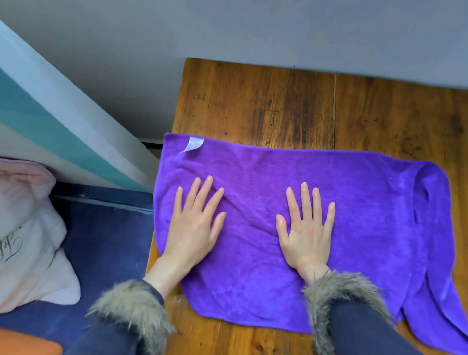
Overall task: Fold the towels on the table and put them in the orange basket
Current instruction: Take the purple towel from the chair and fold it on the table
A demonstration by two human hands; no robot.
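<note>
A purple towel (364, 208) lies spread on the wooden table (283, 104), its white label at the far left corner. Its left edge hangs slightly past the table's side, and its right end is bunched and folded over itself. My left hand (194, 226) presses flat on the towel's left part with straight, spread fingers. My right hand (308, 230) lies flat on the towel's middle in the same way. An orange shape (17, 342), perhaps the basket, shows at the bottom left corner, mostly cut off by the frame.
A grey wall runs behind the table. Left of the table sits a blue surface (105, 252) with a pink and white pillow (21, 236), and a white and teal panel (57, 123) leans above it. Bare wood shows beyond the towel.
</note>
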